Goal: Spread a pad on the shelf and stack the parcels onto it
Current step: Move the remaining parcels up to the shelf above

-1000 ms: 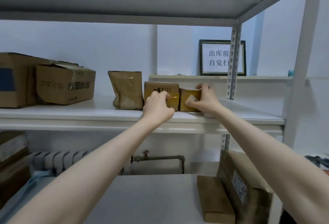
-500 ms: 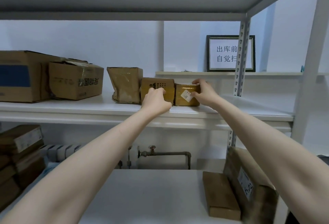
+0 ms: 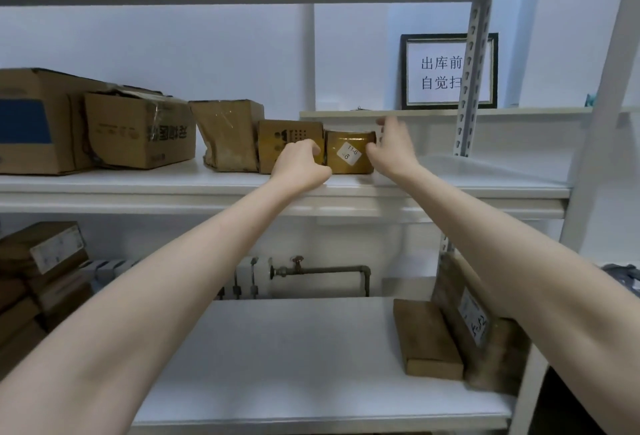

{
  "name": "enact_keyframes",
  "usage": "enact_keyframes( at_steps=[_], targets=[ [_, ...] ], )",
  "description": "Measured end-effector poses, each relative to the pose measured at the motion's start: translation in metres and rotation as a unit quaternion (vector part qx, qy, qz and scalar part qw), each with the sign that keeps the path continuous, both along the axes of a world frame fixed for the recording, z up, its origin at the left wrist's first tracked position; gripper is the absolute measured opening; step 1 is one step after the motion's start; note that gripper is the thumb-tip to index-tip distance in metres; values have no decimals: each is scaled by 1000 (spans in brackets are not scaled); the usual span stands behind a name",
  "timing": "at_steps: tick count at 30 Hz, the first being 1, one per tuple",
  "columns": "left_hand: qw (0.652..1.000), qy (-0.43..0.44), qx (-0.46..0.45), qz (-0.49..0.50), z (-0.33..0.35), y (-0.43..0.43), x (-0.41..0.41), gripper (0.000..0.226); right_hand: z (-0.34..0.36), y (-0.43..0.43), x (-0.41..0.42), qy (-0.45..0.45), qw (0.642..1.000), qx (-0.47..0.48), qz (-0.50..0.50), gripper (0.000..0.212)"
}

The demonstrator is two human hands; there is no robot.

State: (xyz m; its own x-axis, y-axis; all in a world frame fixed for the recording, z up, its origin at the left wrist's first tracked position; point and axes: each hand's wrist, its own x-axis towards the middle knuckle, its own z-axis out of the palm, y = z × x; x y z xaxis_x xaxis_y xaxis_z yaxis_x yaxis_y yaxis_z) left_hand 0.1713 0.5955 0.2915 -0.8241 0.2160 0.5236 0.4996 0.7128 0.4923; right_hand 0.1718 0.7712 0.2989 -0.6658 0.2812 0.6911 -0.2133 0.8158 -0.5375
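— Where are the parcels?
— Lined up on the white pad (image 3: pixel 467 171) covering the middle shelf (image 3: pixel 138 197): a small taped parcel (image 3: pixel 348 154) with a white label marked 11-6, pressed against a printed carton (image 3: pixel 287 137) to its left, then a wrapped brown parcel (image 3: pixel 230 135) beside that.
— And the hands?
— Left hand (image 3: pixel 301 166) curled at the seam between the carton and the small parcel, fingers together, touching both fronts. Right hand (image 3: pixel 393 145) at the small parcel's right end, fingers spread apart — blurred, so hard to tell whether gripping or only touching.
— Lower down?
— Two more brown parcels (image 3: pixel 427 339) on the bottom shelf, right side — one flat, one leaning.
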Motion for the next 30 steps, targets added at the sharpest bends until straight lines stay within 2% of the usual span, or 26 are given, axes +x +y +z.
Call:
enact_keyframes(
  at_steps=[4, 7, 8, 11, 13, 17, 19, 22, 25, 27, 30],
  targets=[
    [999, 32, 11, -24, -1, 12, 18, 44, -16, -5, 14, 138, 990, 18, 31, 24],
    [996, 57, 43, -45, -7, 20, 34, 34, -33, -6, 34, 186, 980, 27, 66, 7],
    [995, 65, 58, -52, -10, 22, 39, 29, -38, -6, 40, 192, 978, 32, 73, 8],
    [988, 77, 101, -92, -27, 28, 54, 15, -61, 0, 59, 189, 978, 52, 73, 35],
    [982, 68, 115, -134, -45, 32, 63, 10, -82, 6, 69, 181, 979, 55, 69, 44],
    [977, 41, 71, -199, -84, 43, 73, 9, -125, 19, 84, 177, 981, 50, 56, 28],
    [978, 14, 47, -203, -107, 54, 73, 13, -152, 32, 87, 132, 989, 48, 36, 29],
    [981, -45, 37, -185, -135, 68, 64, 15, -193, 52, 88, 56, 998, 32, -16, 43],
    [983, -104, 21, -151, -161, 83, 49, 15, -231, 70, 83, -38, 996, 35, -77, 31],
    [980, -150, 20, -130, -183, 96, 35, 16, -257, 83, 77, -119, 987, 21, -108, 23],
    [967, -229, 24, -107, -221, 117, 11, 16, -296, 108, 63, -282, 949, 11, -138, 27]
  ],
)
